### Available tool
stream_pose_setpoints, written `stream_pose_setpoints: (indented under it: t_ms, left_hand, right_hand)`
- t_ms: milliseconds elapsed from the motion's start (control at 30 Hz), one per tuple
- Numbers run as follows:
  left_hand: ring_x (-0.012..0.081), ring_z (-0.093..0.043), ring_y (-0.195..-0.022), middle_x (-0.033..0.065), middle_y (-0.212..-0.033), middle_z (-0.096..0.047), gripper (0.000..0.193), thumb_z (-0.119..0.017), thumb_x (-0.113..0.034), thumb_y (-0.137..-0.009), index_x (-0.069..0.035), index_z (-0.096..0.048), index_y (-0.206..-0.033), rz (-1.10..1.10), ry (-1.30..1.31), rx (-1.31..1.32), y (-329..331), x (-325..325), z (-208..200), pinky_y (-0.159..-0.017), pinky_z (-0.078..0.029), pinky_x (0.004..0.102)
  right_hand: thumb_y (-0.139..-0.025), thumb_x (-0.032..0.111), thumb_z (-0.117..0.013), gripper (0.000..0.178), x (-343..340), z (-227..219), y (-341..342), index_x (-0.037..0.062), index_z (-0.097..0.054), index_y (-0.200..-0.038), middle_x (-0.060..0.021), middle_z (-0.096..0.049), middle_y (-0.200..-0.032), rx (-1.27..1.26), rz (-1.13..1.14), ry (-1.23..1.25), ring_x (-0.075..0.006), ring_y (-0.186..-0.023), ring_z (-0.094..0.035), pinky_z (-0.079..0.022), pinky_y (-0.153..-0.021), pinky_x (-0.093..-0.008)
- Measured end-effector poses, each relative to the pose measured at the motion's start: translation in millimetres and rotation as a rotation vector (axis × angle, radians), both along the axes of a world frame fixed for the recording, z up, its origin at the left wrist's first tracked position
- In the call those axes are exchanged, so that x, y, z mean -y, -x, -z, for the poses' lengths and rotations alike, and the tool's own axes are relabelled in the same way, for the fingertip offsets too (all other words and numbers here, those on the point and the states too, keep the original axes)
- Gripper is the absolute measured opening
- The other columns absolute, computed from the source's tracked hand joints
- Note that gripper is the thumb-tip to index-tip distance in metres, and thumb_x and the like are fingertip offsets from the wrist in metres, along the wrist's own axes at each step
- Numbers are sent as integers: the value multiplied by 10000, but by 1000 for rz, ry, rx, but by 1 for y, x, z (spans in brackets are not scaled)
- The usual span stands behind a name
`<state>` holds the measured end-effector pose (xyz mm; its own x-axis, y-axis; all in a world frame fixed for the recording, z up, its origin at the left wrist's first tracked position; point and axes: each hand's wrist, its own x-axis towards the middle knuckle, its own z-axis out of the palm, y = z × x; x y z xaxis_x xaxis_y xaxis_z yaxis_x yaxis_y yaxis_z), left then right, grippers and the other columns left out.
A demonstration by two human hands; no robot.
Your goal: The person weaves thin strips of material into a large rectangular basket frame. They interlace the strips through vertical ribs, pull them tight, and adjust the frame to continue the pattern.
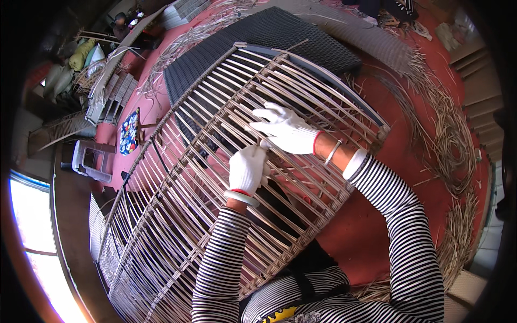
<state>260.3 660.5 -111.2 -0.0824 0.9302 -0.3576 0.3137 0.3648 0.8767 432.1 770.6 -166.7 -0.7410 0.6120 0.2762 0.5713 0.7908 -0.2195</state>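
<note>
A large slatted wicker frame [221,114], made of many thin brown rods tied by woven cross bands, lies slanted across my lap. My left hand [247,169], in a white knit glove, is closed against the rods near the middle; its fingertips hide whatever they grip. Just above and to the right, my right hand [288,130], gloved too, lies over the slats with its fingers stretched out. Its thumb comes close to the left fingertips. Both sleeves are black-and-white striped.
Behind the frame stands a dark woven panel [269,27]. Loose strips [447,140] are heaped on the red floor [355,247] at right. To the left are a clear plastic bin [91,159] and a stool with a blue patterned top [129,132]. Another person [123,21] is far left.
</note>
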Motion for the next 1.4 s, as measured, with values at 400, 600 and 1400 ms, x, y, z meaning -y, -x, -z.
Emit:
stream_pose_setpoints:
  t_ms: [400, 600, 1400]
  left_hand:
    - [129, -631, -496, 78, -691, -717, 432, -638, -338, -1098, 12, -699, -1346, 101, -269, -296, -20, -3, -33, -483, -515, 284]
    - [119, -574, -456, 35, -627, -622, 317, -650, -274, -1062, 11, -734, -950, -94, -51, 13, -40, -29, -9, -425, -437, 274]
    - [159, -676, -531, 79, -702, -710, 343, -631, -270, -1072, 55, -730, -1023, 177, -58, -178, -33, -33, -23, -485, -525, 285]
  right_hand:
    - [-940, 283, -705, 140, 1, -76, -58, 181, -795, -969, -8, -707, -1265, -114, -106, -378, -230, -1231, -592, -478, -1079, -420]
    - [-928, 231, -759, 107, -4, -51, -59, 158, -743, -1005, -11, -711, -1109, -44, 87, -194, -184, -1073, -663, -536, -1019, -383]
    - [-899, 305, -735, 196, -23, -52, -102, 173, -816, -779, -12, -765, -1169, -259, -45, -22, -246, -1169, -670, -497, -1066, -428]
